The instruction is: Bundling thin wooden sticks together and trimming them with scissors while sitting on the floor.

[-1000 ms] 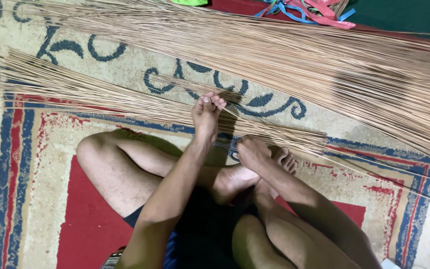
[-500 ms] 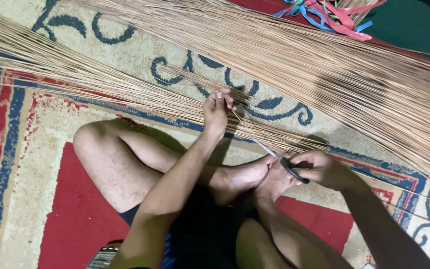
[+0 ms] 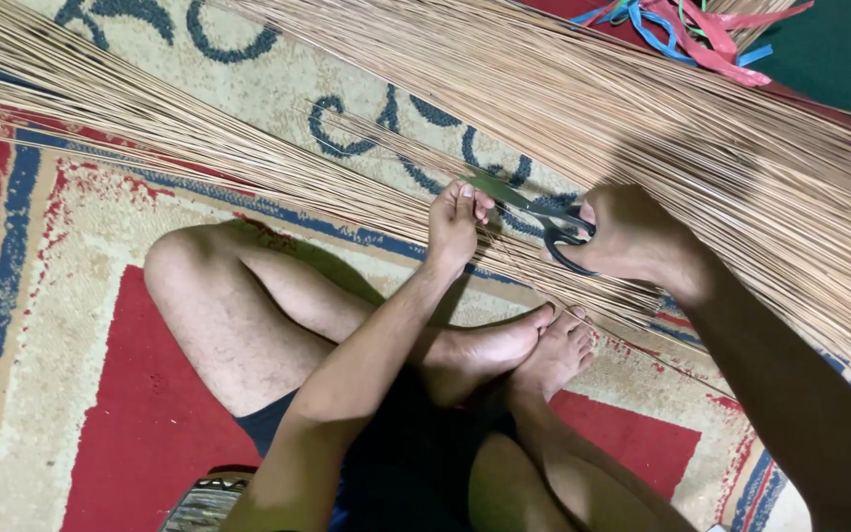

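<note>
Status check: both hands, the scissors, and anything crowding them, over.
Left hand pinching thin sticks over the rug. Right hand gripping black-handled scissors, blades pointing at the left fingertips. Big stick bundle right alongside, bare feet just below.

Left hand [image 3: 457, 225] pinches sticks [image 3: 248, 163]; right hand [image 3: 632, 236] apparently works scissors [image 3: 529, 207]

Floor covering: a patterned rug [image 3: 71, 325] in red, cream and blue with dark scrollwork. Upper right, coloured ribbons [image 3: 701, 30] lie beside a dark green surface [image 3: 839, 59]. Lighting dim.
</note>
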